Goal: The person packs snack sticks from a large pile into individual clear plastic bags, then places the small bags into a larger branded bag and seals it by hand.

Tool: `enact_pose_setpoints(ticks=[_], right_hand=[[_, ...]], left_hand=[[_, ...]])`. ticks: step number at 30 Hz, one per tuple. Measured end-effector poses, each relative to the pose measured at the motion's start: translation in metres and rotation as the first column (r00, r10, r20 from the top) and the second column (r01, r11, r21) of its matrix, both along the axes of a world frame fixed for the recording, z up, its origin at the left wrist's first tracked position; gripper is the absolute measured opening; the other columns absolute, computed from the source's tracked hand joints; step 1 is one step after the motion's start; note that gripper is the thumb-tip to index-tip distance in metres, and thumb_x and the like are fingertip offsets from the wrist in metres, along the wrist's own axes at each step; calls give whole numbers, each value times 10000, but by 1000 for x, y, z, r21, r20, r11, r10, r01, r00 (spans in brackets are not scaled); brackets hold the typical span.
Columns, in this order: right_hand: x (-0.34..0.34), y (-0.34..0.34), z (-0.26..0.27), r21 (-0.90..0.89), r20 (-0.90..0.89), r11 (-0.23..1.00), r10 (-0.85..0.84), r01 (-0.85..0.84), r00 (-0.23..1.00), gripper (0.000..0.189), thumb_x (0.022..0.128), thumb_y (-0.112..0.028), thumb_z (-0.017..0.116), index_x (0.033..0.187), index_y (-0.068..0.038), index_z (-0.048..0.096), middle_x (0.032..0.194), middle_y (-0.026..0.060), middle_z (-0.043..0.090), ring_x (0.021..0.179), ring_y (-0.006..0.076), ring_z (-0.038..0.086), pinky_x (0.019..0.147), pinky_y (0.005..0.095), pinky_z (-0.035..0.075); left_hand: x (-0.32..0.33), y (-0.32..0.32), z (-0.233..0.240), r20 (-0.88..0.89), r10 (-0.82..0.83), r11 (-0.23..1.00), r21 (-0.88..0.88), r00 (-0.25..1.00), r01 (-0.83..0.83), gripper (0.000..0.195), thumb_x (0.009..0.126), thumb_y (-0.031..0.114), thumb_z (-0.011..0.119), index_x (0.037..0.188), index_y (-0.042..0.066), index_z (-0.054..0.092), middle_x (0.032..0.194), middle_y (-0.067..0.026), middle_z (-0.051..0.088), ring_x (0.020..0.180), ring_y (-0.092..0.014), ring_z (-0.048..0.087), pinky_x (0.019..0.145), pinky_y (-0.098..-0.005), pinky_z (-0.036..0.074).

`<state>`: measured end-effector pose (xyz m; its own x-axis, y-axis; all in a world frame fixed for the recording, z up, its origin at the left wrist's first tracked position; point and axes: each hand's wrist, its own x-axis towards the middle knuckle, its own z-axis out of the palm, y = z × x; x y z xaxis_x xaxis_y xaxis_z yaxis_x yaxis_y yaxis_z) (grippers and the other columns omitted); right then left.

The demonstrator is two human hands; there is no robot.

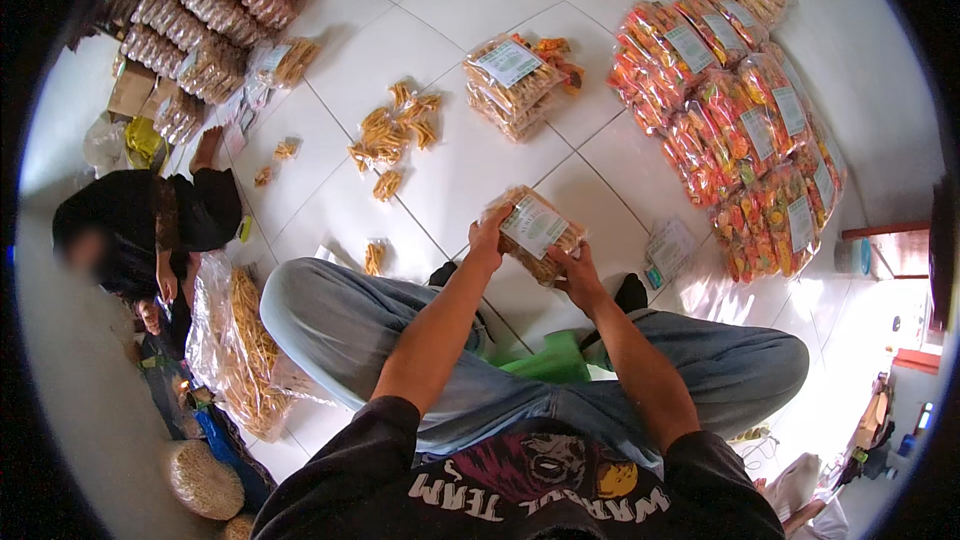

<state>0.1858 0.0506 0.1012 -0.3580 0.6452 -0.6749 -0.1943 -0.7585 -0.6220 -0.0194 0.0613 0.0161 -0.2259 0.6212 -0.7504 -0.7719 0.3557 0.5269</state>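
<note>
Between both hands I hold a clear plastic bag of brown stick snacks [534, 229], with a white and green printed label facing up. My left hand [489, 241] grips its left side, thumb near the label. My right hand [576, 274] has hold of its lower right corner. Beyond it, similar labelled snack bags [510, 86] lie stacked on the white tiled floor [442, 221], with orange packets [556, 52] behind them. Left of the stack is a loose heap of small snack packets [390, 127]. A green object [551, 360] lies between my legs, partly hidden.
Red and orange labelled packs [720, 127] are piled at the right. Brown snack packs [217, 22] rise in stacks at the far left. A person in dark clothing [150, 217] sits at the left, near a large clear sack of snack sticks [251, 345]. Loose labels [669, 247] lie by my right foot.
</note>
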Motion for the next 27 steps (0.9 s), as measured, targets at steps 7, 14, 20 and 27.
enact_pose_setpoints(ticks=[7, 14, 20, 27], right_hand=[[-7, 24, 13, 177, 90, 984, -35, 19, 995, 869, 802, -250, 744, 1416, -126, 142, 1187, 138, 532, 982, 275, 604, 767, 429, 535], [-73, 154, 51, 376, 8, 925, -70, 62, 997, 920, 750, -296, 782, 1408, -179, 151, 1290, 128, 449, 1112, 282, 531, 766, 437, 507], [-126, 273, 64, 417, -41, 909, 11, 7, 999, 797, 757, -301, 778, 1364, -171, 279, 1262, 99, 488, 1093, 271, 538, 801, 471, 520], [-131, 292, 44, 444, 666, 834, -64, -327, 743, 934, 678, -602, 740, 1373, -94, 379, 1286, 177, 504, 1140, 340, 535, 929, 488, 462]], left_hand=[[-3, 4, 35, 215, 119, 988, 71, 969, -137, 1001, 715, 583, 734, 1439, 120, 221, 1345, -132, 468, 1186, -280, 505, 963, -453, 430], [-22, -13, 15, 103, 110, 994, 19, 989, -112, 1085, 734, 741, 599, 1497, 135, 122, 1437, -106, 387, 1305, -268, 395, 1054, -458, 322], [-6, -38, -9, 44, 27, 973, -231, 999, -16, 932, 750, 734, 591, 1406, 115, 356, 1284, -65, 525, 1170, -221, 495, 929, -429, 400], [-28, 14, 14, -189, -91, 988, -142, 978, 64, 942, 766, 720, 584, 1419, 93, 325, 1417, -123, 392, 1261, -293, 420, 968, -472, 400]])
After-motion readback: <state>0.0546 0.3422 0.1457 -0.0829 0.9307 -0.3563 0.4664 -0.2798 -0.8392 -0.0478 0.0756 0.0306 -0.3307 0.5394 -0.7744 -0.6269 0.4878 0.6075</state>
